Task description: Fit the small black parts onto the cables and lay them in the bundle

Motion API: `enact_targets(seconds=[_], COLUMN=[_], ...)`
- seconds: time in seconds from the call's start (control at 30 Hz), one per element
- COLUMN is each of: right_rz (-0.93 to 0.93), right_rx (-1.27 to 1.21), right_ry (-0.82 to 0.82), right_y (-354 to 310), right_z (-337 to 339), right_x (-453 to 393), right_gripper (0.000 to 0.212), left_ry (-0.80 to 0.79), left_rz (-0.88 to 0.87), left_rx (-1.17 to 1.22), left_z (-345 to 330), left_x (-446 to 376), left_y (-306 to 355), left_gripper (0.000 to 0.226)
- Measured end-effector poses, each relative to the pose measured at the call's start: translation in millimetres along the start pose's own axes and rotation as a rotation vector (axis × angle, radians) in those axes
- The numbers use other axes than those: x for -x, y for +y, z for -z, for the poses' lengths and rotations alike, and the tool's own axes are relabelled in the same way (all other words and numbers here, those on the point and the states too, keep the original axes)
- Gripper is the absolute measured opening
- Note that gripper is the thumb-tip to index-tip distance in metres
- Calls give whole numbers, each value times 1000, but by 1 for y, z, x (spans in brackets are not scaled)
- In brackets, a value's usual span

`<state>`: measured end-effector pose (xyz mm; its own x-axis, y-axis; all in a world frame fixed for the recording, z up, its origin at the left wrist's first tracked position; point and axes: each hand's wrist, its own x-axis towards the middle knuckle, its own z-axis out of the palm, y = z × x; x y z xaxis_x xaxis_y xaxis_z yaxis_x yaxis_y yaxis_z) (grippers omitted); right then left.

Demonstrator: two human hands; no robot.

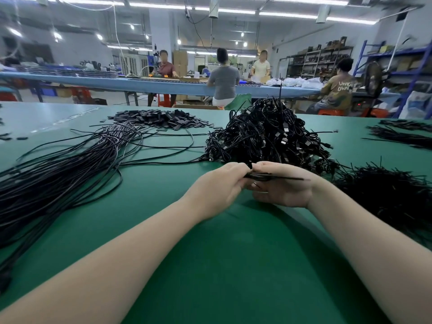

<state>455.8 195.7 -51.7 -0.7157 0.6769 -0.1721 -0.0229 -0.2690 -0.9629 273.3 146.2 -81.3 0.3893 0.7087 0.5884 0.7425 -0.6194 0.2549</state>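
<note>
The green table [210, 265] fills most of the view, and everything below is placed from the tangled cable heap [268, 134] at its far middle. Left of that heap a long sheaf of loose cables [58, 174] runs from the near left edge away toward the far centre, its long axis slanting up and to the right. Beyond the sheaf's far end, left of the heap, lies a flat pile of small black parts [161, 119]. Right of the heap and nearer, a bristly mass of thin black ties [392, 195] spreads across the table.

Just in front of the heap the left hand [215, 190] and right hand [282, 185] meet, fingers curled, both pinching a thin black cable piece [275, 177] whose long axis lies roughly level, pointing right.

Behind the heap, at a blue bench [117, 81], a seated person's shirt [339, 90] reads "UNKN OWN".
</note>
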Motion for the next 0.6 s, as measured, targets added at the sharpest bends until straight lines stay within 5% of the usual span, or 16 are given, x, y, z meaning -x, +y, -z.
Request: enact_targets(seconds=[0.13, 0.27, 0.4, 0.6], right_rz=[22, 147, 264, 263], right_rx=[-233, -273, -252, -279], right_ry=[61, 331, 535, 525], right_y=[3, 14, 28, 29], right_z=[-13, -32, -44, -43], right_x=[-10, -29, -42, -39], right_gripper=[11, 14, 10, 11], left_ry=[81, 148, 206, 212], left_rz=[258, 646, 767, 782], left_rx=[463, 1018, 1032, 1024], left_z=[-6, -11, -10, -9], left_x=[-6, -15, -14, -13], left_y=[11, 14, 10, 5], left_gripper=[22, 31, 26, 14])
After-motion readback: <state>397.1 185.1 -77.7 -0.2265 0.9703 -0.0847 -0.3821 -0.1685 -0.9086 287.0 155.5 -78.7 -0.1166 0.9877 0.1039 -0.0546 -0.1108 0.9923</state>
